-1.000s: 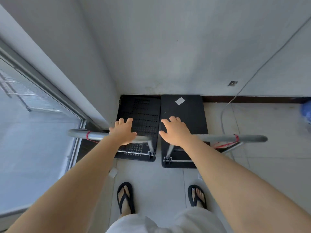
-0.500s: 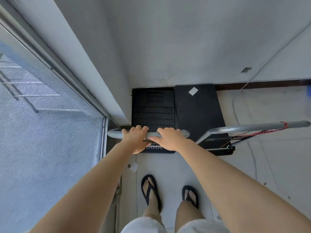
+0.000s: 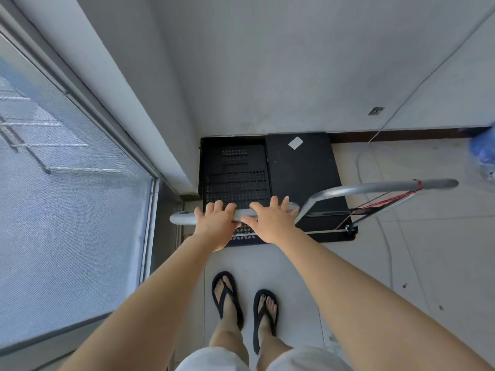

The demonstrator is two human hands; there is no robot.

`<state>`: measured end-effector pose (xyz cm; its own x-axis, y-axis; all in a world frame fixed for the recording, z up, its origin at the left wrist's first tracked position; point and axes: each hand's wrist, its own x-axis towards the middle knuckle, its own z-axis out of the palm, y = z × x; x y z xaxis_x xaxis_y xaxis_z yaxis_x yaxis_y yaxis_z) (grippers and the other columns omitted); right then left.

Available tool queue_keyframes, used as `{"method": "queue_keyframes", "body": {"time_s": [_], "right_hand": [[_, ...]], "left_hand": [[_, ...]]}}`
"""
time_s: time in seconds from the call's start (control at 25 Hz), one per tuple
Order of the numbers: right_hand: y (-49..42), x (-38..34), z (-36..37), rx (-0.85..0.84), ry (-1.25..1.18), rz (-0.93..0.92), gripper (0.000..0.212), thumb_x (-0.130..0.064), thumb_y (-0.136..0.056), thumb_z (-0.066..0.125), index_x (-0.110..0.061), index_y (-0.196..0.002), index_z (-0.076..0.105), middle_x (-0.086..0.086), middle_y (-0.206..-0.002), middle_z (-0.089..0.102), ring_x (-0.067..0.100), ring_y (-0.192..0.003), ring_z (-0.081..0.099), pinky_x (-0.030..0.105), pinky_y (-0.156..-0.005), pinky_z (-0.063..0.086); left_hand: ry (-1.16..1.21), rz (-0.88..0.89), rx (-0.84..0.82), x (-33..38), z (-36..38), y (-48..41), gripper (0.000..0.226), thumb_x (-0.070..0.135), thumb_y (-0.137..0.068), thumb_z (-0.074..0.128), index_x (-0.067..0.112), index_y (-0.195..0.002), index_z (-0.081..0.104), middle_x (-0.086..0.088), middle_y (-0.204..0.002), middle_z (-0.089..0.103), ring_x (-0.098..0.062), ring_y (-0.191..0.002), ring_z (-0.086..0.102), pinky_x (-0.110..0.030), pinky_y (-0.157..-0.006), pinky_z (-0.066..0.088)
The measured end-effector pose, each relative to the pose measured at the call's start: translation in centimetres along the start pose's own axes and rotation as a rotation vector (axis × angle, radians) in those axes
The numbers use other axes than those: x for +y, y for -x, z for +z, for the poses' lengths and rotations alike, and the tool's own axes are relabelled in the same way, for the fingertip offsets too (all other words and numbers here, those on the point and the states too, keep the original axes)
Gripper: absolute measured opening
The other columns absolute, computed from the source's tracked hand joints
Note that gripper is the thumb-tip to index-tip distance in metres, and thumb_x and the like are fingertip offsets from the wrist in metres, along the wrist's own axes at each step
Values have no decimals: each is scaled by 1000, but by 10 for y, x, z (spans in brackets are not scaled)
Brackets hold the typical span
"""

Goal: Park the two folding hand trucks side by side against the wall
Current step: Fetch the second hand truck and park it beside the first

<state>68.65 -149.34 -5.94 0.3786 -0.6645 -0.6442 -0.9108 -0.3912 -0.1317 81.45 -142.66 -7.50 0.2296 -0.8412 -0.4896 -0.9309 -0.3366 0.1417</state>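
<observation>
Two folding hand trucks stand side by side, their black platforms touching the wall [image 3: 267, 76]. The left truck [image 3: 235, 167] has a perforated platform in the corner. The right truck [image 3: 302, 170] has a solid platform with a white sticker. My left hand [image 3: 215, 226] and my right hand [image 3: 270, 223] both lie over the left truck's grey handle [image 3: 182, 218], fingers draped across the bar and thumbs below it. The right truck's handle [image 3: 375, 187] stands free, with a red cord [image 3: 385, 200] tied near its end.
A sliding screen door [image 3: 67, 196] fills the left side, and its frame meets the corner beside the left truck. A thin cable [image 3: 361, 167] runs down the wall and across the tiled floor on the right. A blue bag [image 3: 483, 148] sits at the far right. My feet in black flip-flops stand behind the trucks.
One second ago each hand held a different truck's handle. My right hand has left the right truck and joined my left on the left truck's handle. I have shifted left.
</observation>
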Motion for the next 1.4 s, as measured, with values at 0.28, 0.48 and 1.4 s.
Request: {"method": "queue_keyframes", "body": {"time_s": [0.28,0.48,1.4], "right_hand": [[-1,-7,-7,-71,-21,106,64,-64,-95,22,-35,-152,14,27,-159,-11,58,-141,-8,69,-110,9],[-24,-7,-15,-49,-79,87,63,-62,-96,22,-35,-152,14,28,-159,-5,61,-139,-9,67,-113,14],[-79,-17,-63,-97,-223,24,58,-58,-97,27,-39,-150,13,20,-158,3,51,-142,-18,63,-114,8]], "left_hand": [[28,2,-24,-1,-5,-2,43,43,-99,42,24,-138,41,-5,-133,48,-28,-125,43,-47,-108,29],[-31,32,26,-7,-15,-21,39,44,-100,40,25,-134,43,-5,-124,52,-28,-115,50,-45,-101,35],[-85,92,-62,-31,-60,-88,40,38,-99,45,23,-136,38,-8,-132,44,-30,-121,44,-53,-104,35]]}}
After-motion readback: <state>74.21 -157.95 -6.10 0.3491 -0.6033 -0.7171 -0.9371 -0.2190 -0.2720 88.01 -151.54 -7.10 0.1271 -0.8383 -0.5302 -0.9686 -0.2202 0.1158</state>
